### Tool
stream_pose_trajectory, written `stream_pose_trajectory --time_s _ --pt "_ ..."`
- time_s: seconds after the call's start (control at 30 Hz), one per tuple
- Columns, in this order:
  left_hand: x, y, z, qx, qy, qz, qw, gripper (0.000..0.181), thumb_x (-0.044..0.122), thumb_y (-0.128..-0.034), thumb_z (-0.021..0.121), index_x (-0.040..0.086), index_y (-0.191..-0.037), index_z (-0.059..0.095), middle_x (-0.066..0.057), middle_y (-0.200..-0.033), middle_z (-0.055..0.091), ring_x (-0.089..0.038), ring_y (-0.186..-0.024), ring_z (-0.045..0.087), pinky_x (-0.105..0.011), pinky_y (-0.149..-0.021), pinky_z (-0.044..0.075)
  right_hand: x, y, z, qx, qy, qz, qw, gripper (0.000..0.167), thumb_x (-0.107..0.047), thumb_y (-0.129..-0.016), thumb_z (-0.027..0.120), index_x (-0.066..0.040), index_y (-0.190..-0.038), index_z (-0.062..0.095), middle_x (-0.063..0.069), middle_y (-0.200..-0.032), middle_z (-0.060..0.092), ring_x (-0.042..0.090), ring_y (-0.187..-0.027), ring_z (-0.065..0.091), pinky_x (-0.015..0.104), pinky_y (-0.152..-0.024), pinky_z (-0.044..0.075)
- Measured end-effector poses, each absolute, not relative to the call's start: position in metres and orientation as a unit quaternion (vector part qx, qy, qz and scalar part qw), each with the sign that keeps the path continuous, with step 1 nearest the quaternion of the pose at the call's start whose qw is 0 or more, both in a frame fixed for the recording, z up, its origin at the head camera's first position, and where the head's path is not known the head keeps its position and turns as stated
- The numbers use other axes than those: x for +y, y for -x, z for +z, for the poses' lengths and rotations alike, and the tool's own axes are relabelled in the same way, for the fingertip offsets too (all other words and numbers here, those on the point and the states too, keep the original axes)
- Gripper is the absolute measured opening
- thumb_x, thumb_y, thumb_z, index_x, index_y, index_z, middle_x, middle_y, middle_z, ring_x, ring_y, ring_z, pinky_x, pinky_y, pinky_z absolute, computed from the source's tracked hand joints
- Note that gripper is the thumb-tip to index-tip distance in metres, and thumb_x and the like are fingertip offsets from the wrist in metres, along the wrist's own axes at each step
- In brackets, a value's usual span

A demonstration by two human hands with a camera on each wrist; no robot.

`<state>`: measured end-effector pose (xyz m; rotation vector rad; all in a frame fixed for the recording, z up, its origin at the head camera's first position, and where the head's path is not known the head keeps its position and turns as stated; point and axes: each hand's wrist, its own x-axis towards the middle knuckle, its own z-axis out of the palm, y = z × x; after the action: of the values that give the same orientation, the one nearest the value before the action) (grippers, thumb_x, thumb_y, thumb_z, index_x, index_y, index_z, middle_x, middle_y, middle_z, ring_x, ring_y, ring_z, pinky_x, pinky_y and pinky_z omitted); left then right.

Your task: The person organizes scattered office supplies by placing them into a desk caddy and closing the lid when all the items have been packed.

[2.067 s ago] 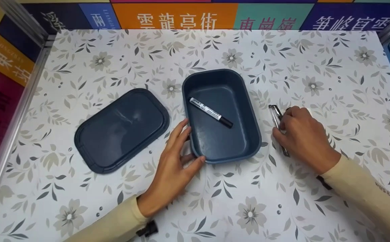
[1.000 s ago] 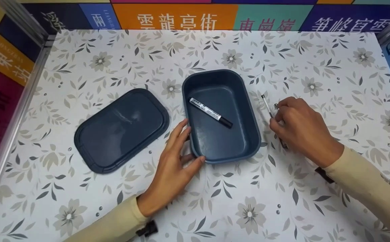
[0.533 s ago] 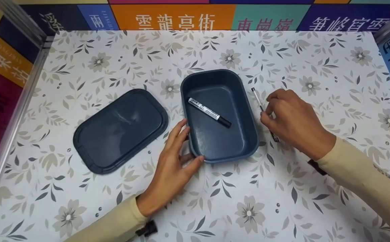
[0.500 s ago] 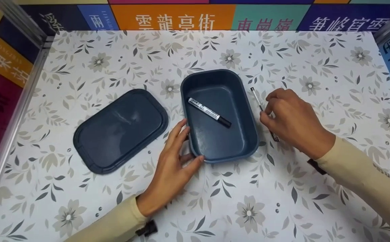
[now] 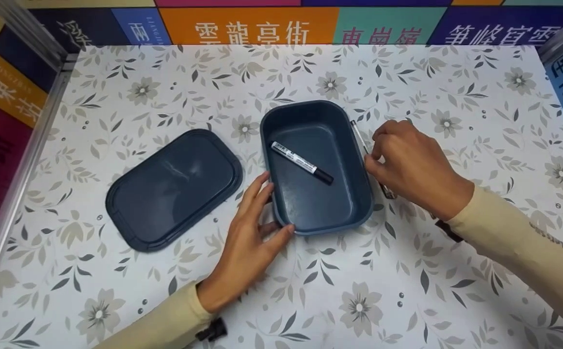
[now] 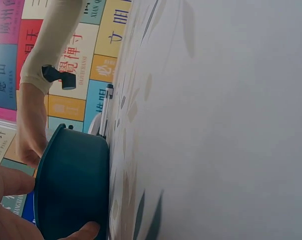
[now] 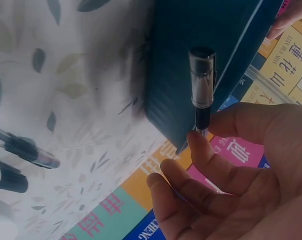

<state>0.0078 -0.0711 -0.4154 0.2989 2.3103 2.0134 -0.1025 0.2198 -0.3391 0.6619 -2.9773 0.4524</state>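
My right hand (image 5: pixel 414 167) pinches a clear-barrelled pen (image 5: pixel 360 137) with black ends between thumb and finger, held slanted just outside the right wall of a dark blue box (image 5: pixel 327 230). Up close in the right wrist view, the black end of the pen (image 7: pixel 202 82) appears in front of the box wall. My left hand (image 5: pixel 245 257) touches the box at its near left corner, fingers along the side and thumb at the near rim. A white marker (image 5: pixel 302 163) with a black cap lies inside the box, tilted against its left wall.
The box's lid (image 5: pixel 174 189) lies flat on the flowered tablecloth to the left. In the right wrist view another clear pen (image 7: pixel 26 149) and a black-ended item (image 7: pixel 11 177) lie on the cloth. Printed panels (image 5: pixel 252 29) border the table.
My right hand has taken up the pen from the cloth and carried it left and slightly away from me, close to the box. The left hand, box, marker and lid stay put.
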Motion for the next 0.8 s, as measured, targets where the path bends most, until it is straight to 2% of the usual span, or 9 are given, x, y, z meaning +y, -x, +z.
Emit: stream_pose_trajectory --time_s 0.33,0.47,0.63,0.8 --pt "-0.071 -0.007 -0.415 0.745 -0.095 0.659 0.033 0.087 -0.012 -0.0932 0.078 -0.004 -0.168 0.036 -0.002 -0.182 0.020 -0.037 -0.152 0.050 -0.034 -0.106 0.062 0.205 0.109 -0.337 -0.962 -0.234 0.135 0.045 0.021 -0.005 -0.091 0.066 0.000 -0.076 0.080 0.019 -0.107 0.072 0.041 -0.100 0.066 0.062 -0.067 0.062" --pt "-0.070 -0.007 -0.416 0.747 -0.094 0.658 0.033 0.087 -0.013 -0.0930 0.078 -0.004 -0.168 0.036 -0.001 -0.182 0.020 -0.037 -0.152 0.050 -0.033 -0.106 0.062 0.199 0.111 -0.337 -0.962 -0.234 0.136 0.043 0.022 -0.005 -0.091 0.065 -0.001 -0.073 0.078 0.018 -0.104 0.071 0.041 -0.097 0.066 0.062 -0.068 0.061" --pt "-0.071 -0.007 -0.416 0.746 -0.093 0.658 0.034 0.087 -0.012 -0.0932 0.078 -0.004 -0.169 0.036 -0.001 -0.182 0.021 -0.036 -0.152 0.050 -0.033 -0.106 0.062 0.193 0.114 -0.335 -0.960 -0.240 0.140 0.041 0.023 -0.004 -0.090 0.064 -0.002 -0.069 0.072 0.018 -0.101 0.071 0.042 -0.096 0.065 0.061 -0.070 0.060" --pt "-0.072 -0.008 -0.416 0.750 -0.100 0.653 0.030 0.087 -0.011 -0.0940 0.079 -0.003 -0.169 0.035 0.000 -0.182 0.020 -0.035 -0.152 0.050 -0.033 -0.105 0.063 0.185 0.119 -0.334 -0.959 -0.246 0.133 0.051 0.028 -0.006 -0.090 0.064 -0.007 -0.062 0.059 0.015 -0.091 0.065 0.041 -0.088 0.062 0.061 -0.065 0.058"
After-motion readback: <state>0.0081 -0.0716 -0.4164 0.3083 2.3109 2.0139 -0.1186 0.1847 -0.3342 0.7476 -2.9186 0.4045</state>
